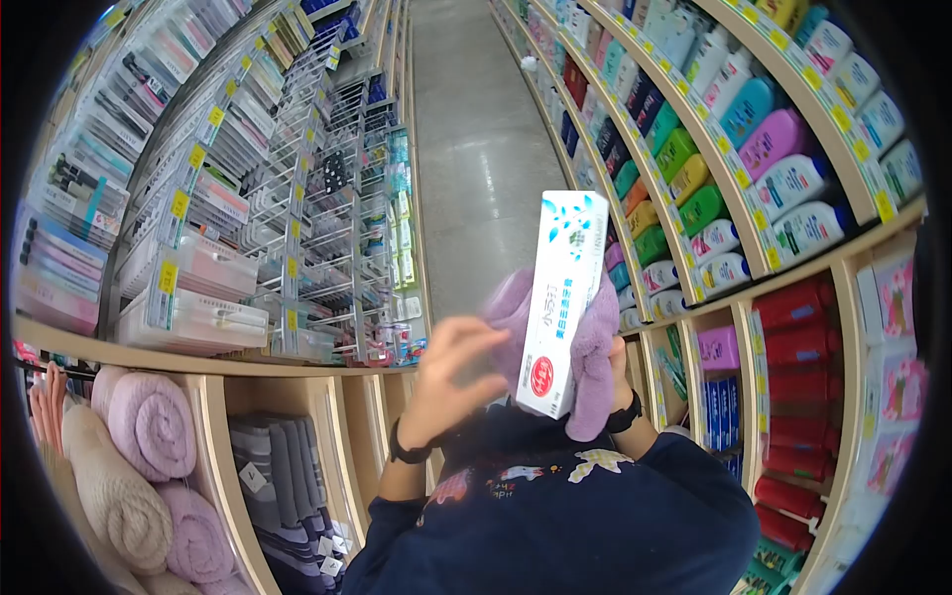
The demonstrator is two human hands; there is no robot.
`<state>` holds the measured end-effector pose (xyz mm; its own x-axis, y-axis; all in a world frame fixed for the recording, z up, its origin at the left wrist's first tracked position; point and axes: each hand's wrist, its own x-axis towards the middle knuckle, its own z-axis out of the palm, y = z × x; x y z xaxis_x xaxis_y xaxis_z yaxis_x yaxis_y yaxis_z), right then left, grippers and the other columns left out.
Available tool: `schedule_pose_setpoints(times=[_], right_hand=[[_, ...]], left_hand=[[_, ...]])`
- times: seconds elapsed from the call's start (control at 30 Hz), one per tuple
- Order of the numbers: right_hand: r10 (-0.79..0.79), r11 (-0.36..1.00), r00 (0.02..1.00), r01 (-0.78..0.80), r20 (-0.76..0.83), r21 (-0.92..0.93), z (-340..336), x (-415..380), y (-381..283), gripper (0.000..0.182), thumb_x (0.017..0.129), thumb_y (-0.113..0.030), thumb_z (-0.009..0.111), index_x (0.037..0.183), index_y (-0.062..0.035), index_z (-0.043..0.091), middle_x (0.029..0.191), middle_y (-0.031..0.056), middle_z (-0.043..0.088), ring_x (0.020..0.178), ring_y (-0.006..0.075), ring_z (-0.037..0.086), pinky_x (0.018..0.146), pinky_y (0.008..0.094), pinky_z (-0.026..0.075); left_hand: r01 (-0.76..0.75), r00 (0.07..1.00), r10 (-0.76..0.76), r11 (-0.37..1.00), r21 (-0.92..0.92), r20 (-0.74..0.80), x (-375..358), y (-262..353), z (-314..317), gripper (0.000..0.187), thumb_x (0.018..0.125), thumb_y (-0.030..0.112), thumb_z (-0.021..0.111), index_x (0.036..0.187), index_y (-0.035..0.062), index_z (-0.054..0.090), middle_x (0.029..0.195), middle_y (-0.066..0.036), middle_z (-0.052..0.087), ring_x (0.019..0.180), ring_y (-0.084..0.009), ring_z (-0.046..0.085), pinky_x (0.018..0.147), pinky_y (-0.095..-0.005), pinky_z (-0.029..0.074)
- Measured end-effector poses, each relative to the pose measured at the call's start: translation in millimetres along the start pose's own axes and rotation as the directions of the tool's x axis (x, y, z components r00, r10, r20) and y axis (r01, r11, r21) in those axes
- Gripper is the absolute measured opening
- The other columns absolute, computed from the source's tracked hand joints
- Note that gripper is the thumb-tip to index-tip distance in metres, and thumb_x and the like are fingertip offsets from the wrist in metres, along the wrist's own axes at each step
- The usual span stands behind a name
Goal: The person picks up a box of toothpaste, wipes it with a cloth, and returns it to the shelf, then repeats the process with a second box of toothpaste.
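Note:
A white toothpaste box (563, 297) with blue leaf prints and a red oval logo stands tilted in front of my chest. Soft purple fluffy cloth (592, 375) lies against it and shows on both sides of it. My right hand (620, 365), mostly hidden behind the cloth, grips it from the right; whether its fingers also reach the box cannot be seen. My left hand (454, 372), somewhat blurred, is just left of the cloth and box with its fingers apart and nothing in them. A dark band is on each wrist.
Shelves of shampoo bottles (783, 183) rise on the right, above cubbies with red packages (796, 367). On the left are boxed goods (203, 317) and wire racks (342, 198), above rolled towels (154, 421) and grey textiles (283, 466). An aisle floor (466, 129) runs ahead between them.

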<state>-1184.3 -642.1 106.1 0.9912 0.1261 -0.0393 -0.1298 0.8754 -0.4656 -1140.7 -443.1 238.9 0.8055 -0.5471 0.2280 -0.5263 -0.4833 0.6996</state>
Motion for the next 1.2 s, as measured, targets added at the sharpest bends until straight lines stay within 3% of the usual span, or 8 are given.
schedule_pose_setpoints(times=[0.1,0.3,0.63,0.73,0.83,0.97,1.13,1.2], right_hand=[[0.061,0.998,0.997,-0.061,0.037,-0.004,-3,43,-1,0.052,0.076,-0.023,0.057,0.121,0.0008,0.049,0.113,0.0115,0.059,0.100,0.0191,0.058,0.089,0.0315,0.046],[0.176,0.983,0.978,-0.170,0.110,-0.062,-9,160,-12,0.050,0.080,-0.025,0.056,0.121,0.0016,0.050,0.113,0.0119,0.060,0.101,0.0192,0.059,0.089,0.0312,0.047],[0.226,0.963,0.957,-0.192,0.182,-0.189,-12,322,-71,0.047,0.086,-0.028,0.053,0.121,0.0031,0.051,0.114,0.0126,0.060,0.102,0.0194,0.059,0.088,0.0307,0.048],[0.218,0.953,0.961,-0.173,0.167,-0.247,-21,347,-91,0.047,0.088,-0.029,0.053,0.121,0.0035,0.051,0.114,0.0128,0.060,0.103,0.0194,0.059,0.088,0.0305,0.048],[0.198,0.931,0.969,-0.140,0.146,-0.336,-34,364,-110,0.046,0.090,-0.030,0.052,0.121,0.0040,0.052,0.115,0.0131,0.061,0.103,0.0195,0.059,0.088,0.0304,0.048],[0.155,0.877,0.980,-0.080,0.121,-0.475,-48,388,-134,0.046,0.093,-0.032,0.051,0.121,0.0046,0.052,0.115,0.0133,0.061,0.103,0.0195,0.060,0.087,0.0302,0.048],[0.120,0.838,0.990,-0.063,0.070,-0.542,-59,430,-155,0.046,0.095,-0.033,0.050,0.121,0.0052,0.052,0.115,0.0136,0.061,0.104,0.0196,0.060,0.087,0.0300,0.049],[0.257,0.953,0.966,-0.246,0.038,-0.176,-57,459,-163,0.055,0.089,-0.035,0.057,0.124,0.0049,0.049,0.117,0.0158,0.059,0.107,0.0223,0.058,0.094,0.0326,0.046]], left_hand=[[0.153,0.973,-0.172,0.980,-0.128,-0.154,41,-36,-17,0.043,0.077,0.012,0.067,0.118,0.0026,0.058,0.117,-0.013,0.055,0.109,-0.0248,0.052,0.094,-0.0342,0.041],[0.389,0.901,-0.414,0.639,-0.663,0.129,142,-109,-40,0.051,0.087,0.009,0.059,0.134,-0.0013,0.042,0.134,-0.013,0.049,0.123,-0.0209,0.046,0.102,-0.0332,0.037],[0.312,0.940,-0.270,0.432,-0.846,0.209,318,-180,-50,0.097,0.068,0.048,0.079,0.139,0.0017,0.033,0.133,-0.020,0.049,0.119,-0.0356,0.051,0.100,-0.0466,0.045],[0.061,0.997,0.044,0.100,-0.993,0.065,353,-214,-36,0.070,0.078,0.023,0.073,0.135,0.0009,0.038,0.123,-0.015,0.056,0.116,-0.0284,0.054,0.097,-0.0406,0.046],[0.206,0.965,-0.236,0.410,-0.888,0.115,374,-214,-38,0.102,0.063,0.053,0.079,0.138,0.0000,0.035,0.131,-0.019,0.050,0.119,-0.0368,0.051,0.099,-0.0463,0.045],[0.196,0.972,-0.206,0.423,-0.885,0.116,408,-225,-38,0.099,0.063,0.052,0.081,0.135,-0.0006,0.038,0.129,-0.016,0.052,0.115,-0.0324,0.054,0.097,-0.0426,0.046],[0.076,0.951,-0.308,0.343,-0.936,-0.036,459,-260,-60,0.065,0.076,0.022,0.073,0.128,-0.0003,0.042,0.120,-0.010,0.056,0.108,-0.0198,0.057,0.094,-0.0331,0.045],[0.098,0.960,-0.281,0.347,-0.933,-0.003,486,-275,-64,0.061,0.077,0.016,0.071,0.128,-0.0008,0.042,0.120,-0.010,0.056,0.108,-0.0194,0.057,0.094,-0.0328,0.044]])
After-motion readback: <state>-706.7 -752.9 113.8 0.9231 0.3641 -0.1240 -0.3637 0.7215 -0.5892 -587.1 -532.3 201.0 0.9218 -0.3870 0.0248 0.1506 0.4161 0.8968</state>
